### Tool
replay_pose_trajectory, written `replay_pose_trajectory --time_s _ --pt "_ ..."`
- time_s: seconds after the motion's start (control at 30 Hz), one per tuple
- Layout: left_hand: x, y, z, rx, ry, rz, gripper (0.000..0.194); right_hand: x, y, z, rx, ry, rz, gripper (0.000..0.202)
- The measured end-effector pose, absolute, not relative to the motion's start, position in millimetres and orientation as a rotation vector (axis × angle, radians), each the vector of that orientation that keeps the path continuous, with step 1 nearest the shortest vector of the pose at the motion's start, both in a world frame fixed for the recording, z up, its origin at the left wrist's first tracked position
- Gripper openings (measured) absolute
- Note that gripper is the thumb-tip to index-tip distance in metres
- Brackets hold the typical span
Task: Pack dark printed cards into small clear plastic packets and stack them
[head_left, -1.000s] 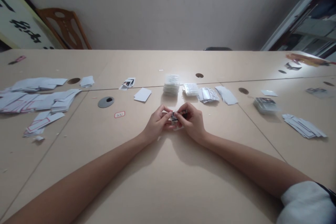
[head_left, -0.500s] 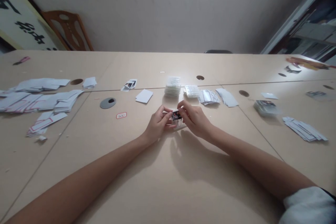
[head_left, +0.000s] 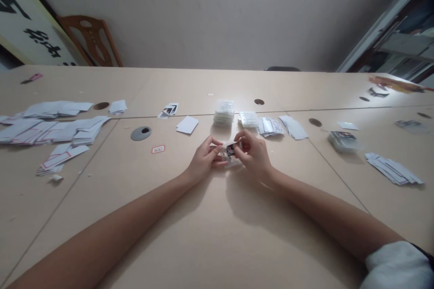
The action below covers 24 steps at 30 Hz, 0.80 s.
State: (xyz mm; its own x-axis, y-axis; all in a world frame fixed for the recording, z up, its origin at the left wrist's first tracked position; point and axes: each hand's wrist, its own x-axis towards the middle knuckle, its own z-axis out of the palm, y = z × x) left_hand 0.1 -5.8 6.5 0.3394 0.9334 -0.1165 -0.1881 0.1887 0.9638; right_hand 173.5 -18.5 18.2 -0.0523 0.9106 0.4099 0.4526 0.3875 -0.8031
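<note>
At the middle of the table my left hand (head_left: 205,159) is closed on the left edge of a small clear plastic case (head_left: 232,162). My right hand (head_left: 255,154) pinches a small dark photo card (head_left: 231,149), which lies over the case; whether it is inside or on top I cannot tell. The right fingertips cover part of both. Just beyond my hands stand a tall stack of clear plastic cases (head_left: 224,114) and a lower stack of clear cases (head_left: 248,119).
White cards (head_left: 187,124) and photo cards (head_left: 168,110) lie to the left, with paper piles (head_left: 57,128) farther over. To the right are silvery packets (head_left: 270,126), white slips (head_left: 293,127), filled cases (head_left: 343,141) and card strips (head_left: 393,168). A grey grommet (head_left: 141,133) is set in the tabletop.
My right hand has shifted slightly right, and the photo card has moved with it and tilted. The left hand keeps its hold on the plastic case.
</note>
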Motion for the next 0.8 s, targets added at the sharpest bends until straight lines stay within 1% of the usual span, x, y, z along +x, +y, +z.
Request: replay_pose_trajectory --time_s 0.23,0.63,0.8 --pt "-0.3 -3.9 8.8 1.035 0.839 0.908 0.04 172.8 -19.2 14.9 -1.166 -1.581 0.734 0.01" --pt "-1.5 -3.6 9.5 0.995 0.762 0.871 0.045 165.5 -23.7 11.8 -1.169 -1.579 0.653 0.014" --pt "-3.1 -2.2 6.6 1.031 0.765 0.854 0.044 165.6 -22.8 10.7 -1.166 -1.582 0.645 0.013"
